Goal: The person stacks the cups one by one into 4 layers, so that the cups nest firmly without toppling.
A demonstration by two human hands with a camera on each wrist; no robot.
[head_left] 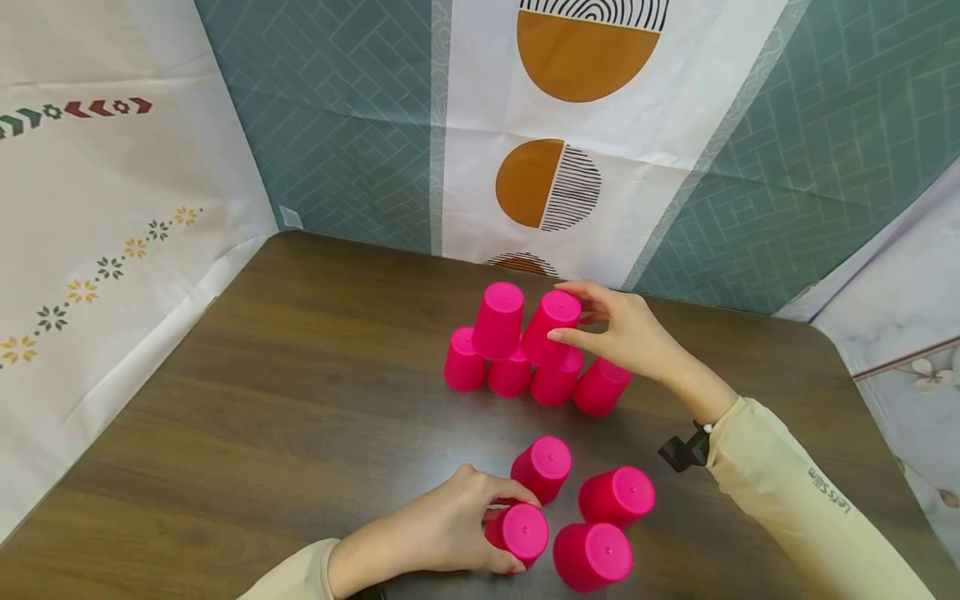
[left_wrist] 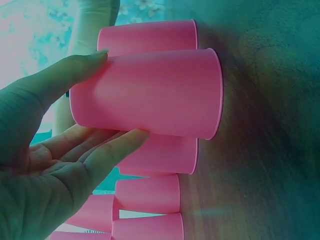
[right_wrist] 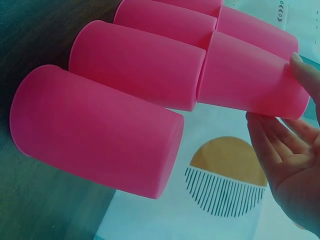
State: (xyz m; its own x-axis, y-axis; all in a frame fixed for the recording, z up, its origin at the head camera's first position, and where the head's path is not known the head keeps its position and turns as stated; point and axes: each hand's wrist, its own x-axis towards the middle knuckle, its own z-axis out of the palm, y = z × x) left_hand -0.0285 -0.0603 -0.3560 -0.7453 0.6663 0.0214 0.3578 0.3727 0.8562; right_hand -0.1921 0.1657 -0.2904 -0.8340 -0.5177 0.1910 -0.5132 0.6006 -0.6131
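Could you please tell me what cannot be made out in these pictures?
- Head view: the insides of the pink cups, covered by their upturned bases and walls.
- Head view: most of the top of the lower row's second cup from the left, behind the upper cups.
- Head view: the dark item below the left hand, cut off by the bottom edge.
- Right wrist view: part of the right hand, beyond the right edge.

- Back row: four cups side by side on surface
- Two upper cups on row's left three
- Four front cups before row, two behind two
- Left hand left of near-left cup
- Right hand right of right upper cup
- Cloth behind surface
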